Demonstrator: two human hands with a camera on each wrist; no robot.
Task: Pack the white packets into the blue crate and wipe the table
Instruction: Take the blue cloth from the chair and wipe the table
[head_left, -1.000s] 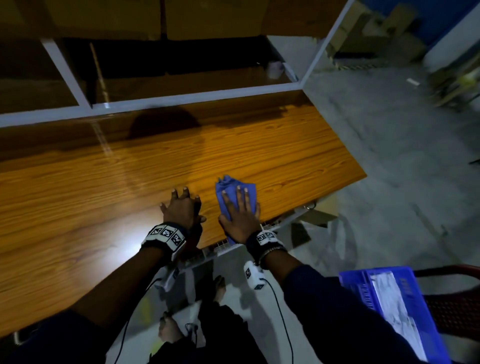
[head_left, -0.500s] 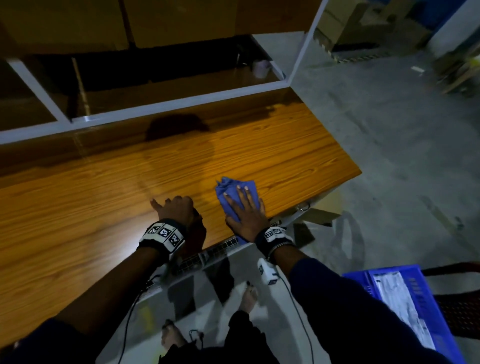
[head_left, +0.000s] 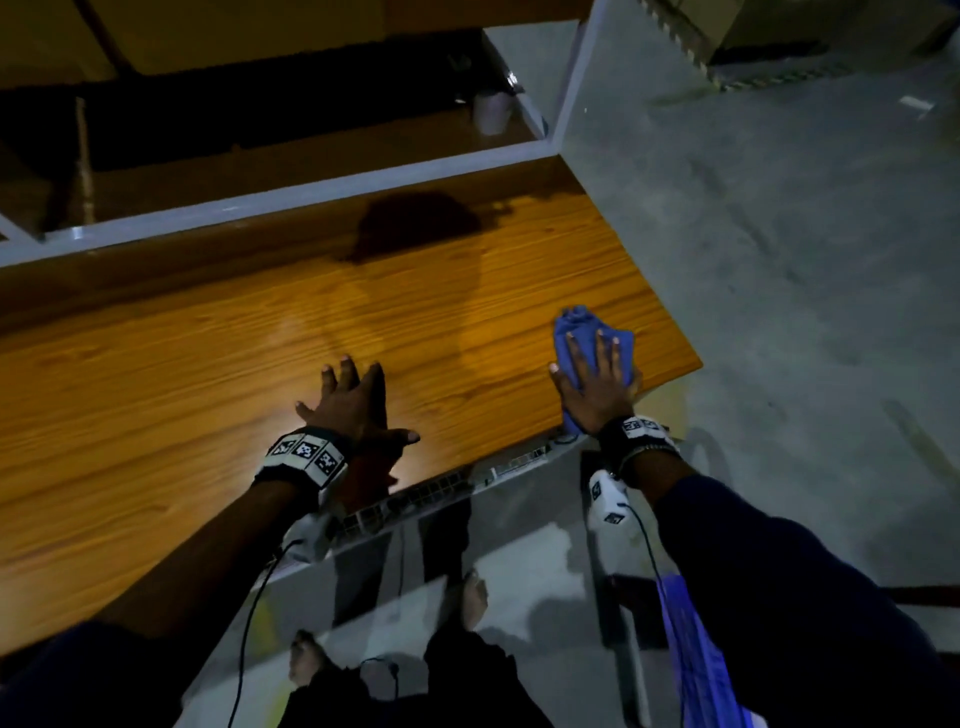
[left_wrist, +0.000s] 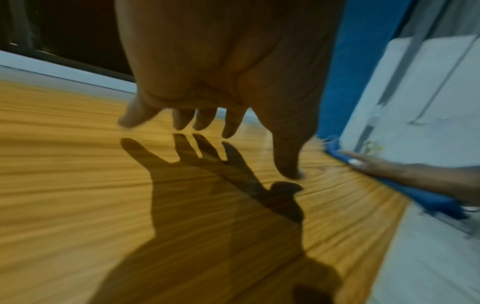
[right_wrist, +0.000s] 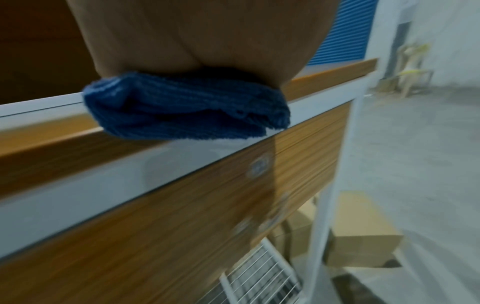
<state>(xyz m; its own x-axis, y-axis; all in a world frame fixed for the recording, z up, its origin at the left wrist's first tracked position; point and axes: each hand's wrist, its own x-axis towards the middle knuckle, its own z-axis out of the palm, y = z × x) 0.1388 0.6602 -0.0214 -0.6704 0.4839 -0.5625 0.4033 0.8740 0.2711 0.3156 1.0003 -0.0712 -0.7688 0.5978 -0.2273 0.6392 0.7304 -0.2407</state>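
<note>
- Blue cloth (head_left: 592, 345) is lying folded near the right front corner of the wooden surface (head_left: 208, 395), its near end hanging just past the front edge.
- Right hand (head_left: 597, 389) is pressing flat on the cloth — fingers straight and spread, nothing curled round it.
- Left hand (head_left: 353, 405) is hovering just above the surface, well to the left of the cloth, fingers loosely spread and holding nothing — its shadow is falling on the wood below.
- Blue crate (head_left: 696, 660) is showing only as a blurred sliver on the floor side of the surface's front edge, below the right sleeve.
</note>
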